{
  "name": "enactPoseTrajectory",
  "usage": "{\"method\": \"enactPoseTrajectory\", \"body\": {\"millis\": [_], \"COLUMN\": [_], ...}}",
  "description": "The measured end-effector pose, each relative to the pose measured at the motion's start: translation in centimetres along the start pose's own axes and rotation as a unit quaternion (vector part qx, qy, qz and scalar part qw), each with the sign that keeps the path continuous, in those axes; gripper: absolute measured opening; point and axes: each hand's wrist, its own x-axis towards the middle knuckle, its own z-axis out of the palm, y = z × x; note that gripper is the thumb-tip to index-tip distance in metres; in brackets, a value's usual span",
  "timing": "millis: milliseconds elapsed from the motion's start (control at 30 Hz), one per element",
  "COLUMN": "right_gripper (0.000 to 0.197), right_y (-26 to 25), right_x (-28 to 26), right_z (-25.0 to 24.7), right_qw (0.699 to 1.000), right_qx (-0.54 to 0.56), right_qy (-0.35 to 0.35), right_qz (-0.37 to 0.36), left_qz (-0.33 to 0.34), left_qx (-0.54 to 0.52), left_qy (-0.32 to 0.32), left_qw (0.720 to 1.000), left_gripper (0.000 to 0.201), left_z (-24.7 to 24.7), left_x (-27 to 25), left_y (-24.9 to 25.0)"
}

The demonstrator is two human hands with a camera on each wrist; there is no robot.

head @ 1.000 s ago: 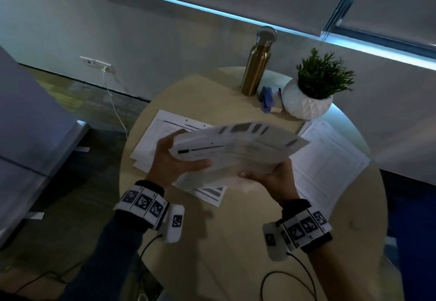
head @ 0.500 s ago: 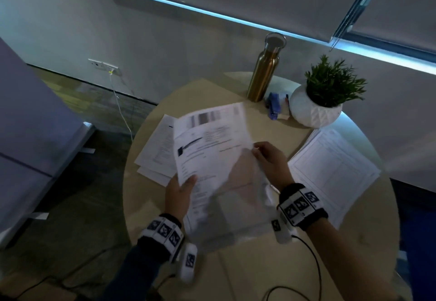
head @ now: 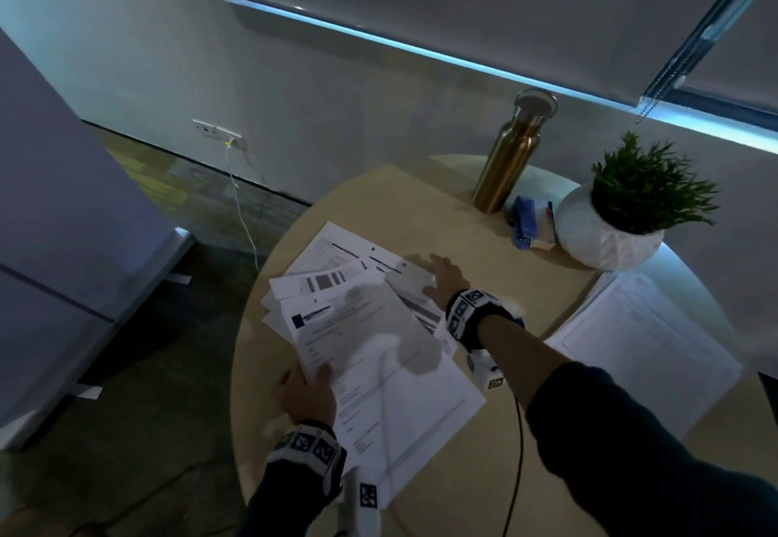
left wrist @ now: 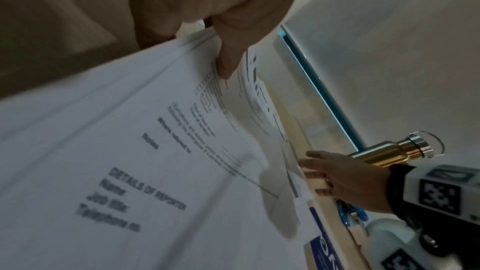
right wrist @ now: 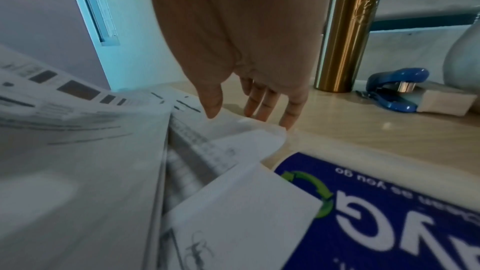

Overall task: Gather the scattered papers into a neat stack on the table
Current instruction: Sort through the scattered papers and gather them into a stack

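A fanned pile of printed papers (head: 370,326) lies on the left half of the round wooden table (head: 404,195). My left hand (head: 313,378) pinches the near left edge of the top sheets (left wrist: 130,151), thumb on top and fingers beneath. My right hand (head: 442,271) reaches over the pile with straight fingers (right wrist: 262,106), their tips touching the far corner of the lower sheets (right wrist: 233,130). A second stack of papers (head: 644,338) lies apart at the table's right edge.
A gold bottle (head: 509,158), a blue stapler (head: 524,221) and a white pot with a green plant (head: 623,221) stand at the back of the table. A blue sticker (right wrist: 389,213) lies on the tabletop beside the pile. A cable (head: 518,452) trails from my right wrist.
The bundle that both hands held up in the air has come down onto the papers at the left. My right hand has let go and moved to the pile's far corner.
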Motion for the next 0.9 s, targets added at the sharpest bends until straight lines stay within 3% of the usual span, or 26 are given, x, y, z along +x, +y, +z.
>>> {"method": "enactPoseTrajectory", "body": {"millis": [100,267,367,433,533,600,667,700,767,833,900], "right_gripper": [0.053,0.022,0.026,0.036,0.033,0.030,0.055,0.065,0.061,0.041,0.023], "right_y": [-0.1,1.6,3.6,4.8,6.6,7.4,7.6,7.4,6.7,5.7,4.1], "right_x": [-0.4,-6.0,-10.3,-13.2,-16.7,-18.5,-20.1,-20.9,-22.1,-23.4,-24.7], "right_z": [0.8,2.8,4.8,6.0,7.4,7.5,6.6,5.9,4.2,2.5,0.7], "right_qw": [0.999,0.994,0.989,0.981,0.969,0.958,0.918,0.895,0.860,0.841,0.825], "right_qx": [0.026,0.075,0.135,0.175,0.205,0.273,0.387,0.438,0.505,0.524,0.509], "right_qy": [-0.020,-0.027,-0.031,-0.081,-0.132,-0.050,0.050,0.069,0.075,0.130,0.239], "right_qz": [-0.021,-0.076,-0.060,-0.028,0.030,0.066,0.073,0.049,-0.012,-0.030,-0.052], "left_qz": [0.019,0.008,0.024,0.042,0.118,0.180,0.212,0.216,0.209,0.256,0.377], "left_qx": [-0.034,-0.071,-0.055,-0.041,-0.018,-0.042,-0.082,-0.114,-0.166,-0.167,-0.114], "left_qy": [0.000,-0.033,-0.058,-0.086,-0.116,-0.156,-0.218,-0.256,-0.312,-0.303,-0.242], "left_qw": [0.999,0.997,0.997,0.995,0.986,0.970,0.949,0.935,0.912,0.903,0.887], "left_gripper": [0.036,0.026,0.027,0.021,0.016,0.019,0.032,0.043,0.060,0.050,0.016], "left_z": [-0.2,-0.6,-0.4,-0.3,-0.6,-1.0,-1.5,-1.7,-2.2,-2.5,-3.0], "left_x": [0.4,0.8,1.1,0.7,-0.5,-1.6,-2.7,-3.1,-4.3,-5.5,-7.4], "left_y": [0.6,1.6,1.5,1.3,0.7,1.0,2.0,2.7,4.6,6.5,8.7]}}
